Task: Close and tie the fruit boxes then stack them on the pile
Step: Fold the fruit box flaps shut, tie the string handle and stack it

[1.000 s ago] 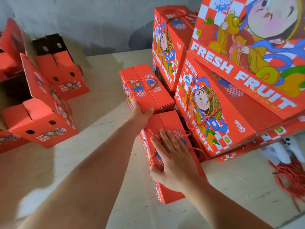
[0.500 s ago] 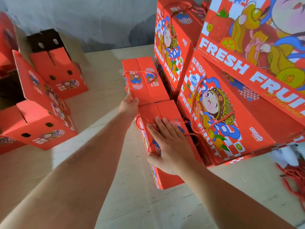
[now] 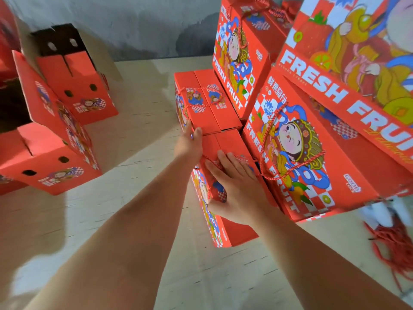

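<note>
At centre frame, a closed red fruit box (image 3: 225, 229) stands on the pale wooden floor (image 3: 138, 121), its long axis running from lower frame up toward the pile, red cord (image 3: 209, 189) tied round it. Its side print is too skewed to read. My right hand (image 3: 237, 186) lies flat on its top, fingers straight, thumb over the near edge. My left hand (image 3: 190, 144) presses with loose fingers at the far corner, where a second tied box (image 3: 205, 101) butts against it end to end. Right of these, three large boxes lean: two (image 3: 237, 63) (image 3: 312, 153) read "FRESH FRUIT" and "GOOD", the upper-right one (image 3: 348, 63) "FRESH FRUI". At left, two unclosed boxes (image 3: 76, 86) (image 3: 49, 157) stand with flaps up. Loose red cords (image 3: 393, 249) lie at lower right.
</note>
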Tool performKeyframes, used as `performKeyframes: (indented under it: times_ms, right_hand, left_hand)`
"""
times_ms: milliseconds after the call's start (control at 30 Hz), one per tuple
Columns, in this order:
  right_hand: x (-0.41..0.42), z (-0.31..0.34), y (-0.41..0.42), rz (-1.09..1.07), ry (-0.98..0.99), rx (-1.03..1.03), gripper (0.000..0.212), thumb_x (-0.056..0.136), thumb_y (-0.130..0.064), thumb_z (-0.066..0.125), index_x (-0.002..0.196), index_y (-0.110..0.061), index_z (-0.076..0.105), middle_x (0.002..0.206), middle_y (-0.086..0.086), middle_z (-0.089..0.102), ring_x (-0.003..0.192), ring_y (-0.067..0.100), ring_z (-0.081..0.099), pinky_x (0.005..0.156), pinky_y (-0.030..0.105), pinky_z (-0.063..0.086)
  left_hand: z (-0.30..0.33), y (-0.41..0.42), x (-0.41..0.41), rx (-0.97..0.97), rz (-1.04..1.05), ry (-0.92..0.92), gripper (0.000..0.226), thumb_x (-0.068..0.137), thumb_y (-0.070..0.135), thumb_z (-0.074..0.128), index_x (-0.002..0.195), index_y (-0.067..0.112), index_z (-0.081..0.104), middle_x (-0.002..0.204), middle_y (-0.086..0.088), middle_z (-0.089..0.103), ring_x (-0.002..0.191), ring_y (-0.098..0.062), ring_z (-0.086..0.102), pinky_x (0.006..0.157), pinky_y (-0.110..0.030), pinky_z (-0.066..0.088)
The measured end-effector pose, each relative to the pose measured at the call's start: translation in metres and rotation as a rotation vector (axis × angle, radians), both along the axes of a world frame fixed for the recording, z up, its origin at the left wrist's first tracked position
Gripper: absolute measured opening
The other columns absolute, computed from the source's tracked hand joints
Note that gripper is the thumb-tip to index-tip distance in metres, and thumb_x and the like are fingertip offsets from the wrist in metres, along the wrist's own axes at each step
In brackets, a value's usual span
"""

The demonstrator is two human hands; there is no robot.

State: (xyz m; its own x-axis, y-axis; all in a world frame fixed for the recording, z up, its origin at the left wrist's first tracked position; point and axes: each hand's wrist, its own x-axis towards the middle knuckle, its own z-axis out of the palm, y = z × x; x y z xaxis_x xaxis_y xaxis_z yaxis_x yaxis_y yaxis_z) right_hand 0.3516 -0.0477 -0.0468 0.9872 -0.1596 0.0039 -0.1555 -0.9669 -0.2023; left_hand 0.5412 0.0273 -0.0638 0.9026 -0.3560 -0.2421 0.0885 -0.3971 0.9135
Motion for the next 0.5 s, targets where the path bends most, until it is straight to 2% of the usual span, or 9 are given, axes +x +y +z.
performKeyframes:
  times_ms: [67,167,233,300,333,400,467,500]
  right_hand:
    - [0.000,0.000,0.000,-0.023,0.003,-0.036,0.099,0.070,-0.069,0.050,0.161,-0.045,0.018,0.173,-0.006,0.006,0.160,0.017,-0.001,0.128,0.042,0.005]
    - [-0.001,-0.004,0.004,-0.052,-0.037,-0.046,0.099,0.070,-0.070,0.051,0.160,-0.040,0.027,0.173,-0.003,0.012,0.160,0.017,0.003,0.128,0.045,0.009]
    - [-0.002,-0.005,0.006,-0.054,-0.056,-0.038,0.096,0.073,-0.072,0.052,0.160,-0.040,0.028,0.173,-0.001,0.013,0.160,0.019,0.007,0.127,0.046,0.011]
    - [-0.002,-0.003,0.008,-0.050,-0.030,-0.044,0.094,0.076,-0.073,0.047,0.161,-0.042,0.022,0.173,0.000,0.010,0.160,0.021,0.005,0.127,0.046,0.010]
    - [-0.002,-0.002,0.010,-0.053,-0.011,-0.050,0.093,0.077,-0.073,0.042,0.162,-0.043,0.018,0.174,0.001,0.007,0.160,0.021,0.004,0.128,0.046,0.008]
    - [-0.007,-0.001,0.016,-0.101,0.011,-0.053,0.091,0.080,-0.072,0.033,0.163,-0.042,0.012,0.174,0.004,0.002,0.160,0.022,0.000,0.128,0.044,0.005]
    - [-0.016,-0.004,0.028,-0.193,0.017,-0.060,0.088,0.084,-0.070,0.023,0.164,-0.039,0.006,0.173,0.007,-0.003,0.160,0.024,-0.004,0.128,0.045,0.001]
    - [-0.023,-0.006,0.035,-0.244,0.013,-0.066,0.086,0.085,-0.068,0.019,0.165,-0.037,0.004,0.173,0.010,-0.004,0.160,0.026,-0.006,0.128,0.046,0.000]
  left_hand:
    - [-0.005,0.005,-0.025,-0.014,0.052,-0.040,0.054,0.105,0.038,0.047,0.158,0.028,0.038,0.142,-0.011,0.057,0.130,-0.031,0.055,0.110,-0.049,0.045]
    - [-0.014,0.020,-0.078,-0.198,0.072,-0.010,0.061,0.100,0.039,0.049,0.156,0.017,0.037,0.144,-0.011,0.056,0.135,-0.030,0.053,0.115,-0.052,0.041]
    - [-0.018,0.034,-0.108,-0.323,0.068,0.082,0.049,0.106,0.033,0.045,0.152,0.018,0.044,0.140,-0.008,0.063,0.131,-0.026,0.059,0.113,-0.050,0.045]
    - [-0.018,0.047,-0.128,-0.401,0.108,0.212,0.036,0.111,0.022,0.041,0.143,0.019,0.057,0.131,-0.001,0.070,0.124,-0.016,0.066,0.110,-0.041,0.050]
    - [-0.016,0.054,-0.136,-0.412,0.120,0.262,0.034,0.111,0.016,0.040,0.138,0.020,0.062,0.124,0.003,0.074,0.117,-0.010,0.068,0.103,-0.032,0.054]
    - [-0.007,0.066,-0.152,-0.419,0.130,0.341,0.032,0.110,0.014,0.042,0.123,0.023,0.070,0.105,0.012,0.078,0.095,0.002,0.072,0.079,-0.013,0.055]
    - [-0.001,0.075,-0.172,-0.414,0.159,0.423,0.031,0.110,0.026,0.047,0.098,0.022,0.075,0.088,0.010,0.076,0.075,0.002,0.069,0.063,-0.011,0.052]
    - [0.003,0.080,-0.184,-0.426,0.174,0.456,0.035,0.108,0.032,0.049,0.091,0.018,0.076,0.086,0.007,0.076,0.075,-0.002,0.070,0.063,-0.014,0.053]
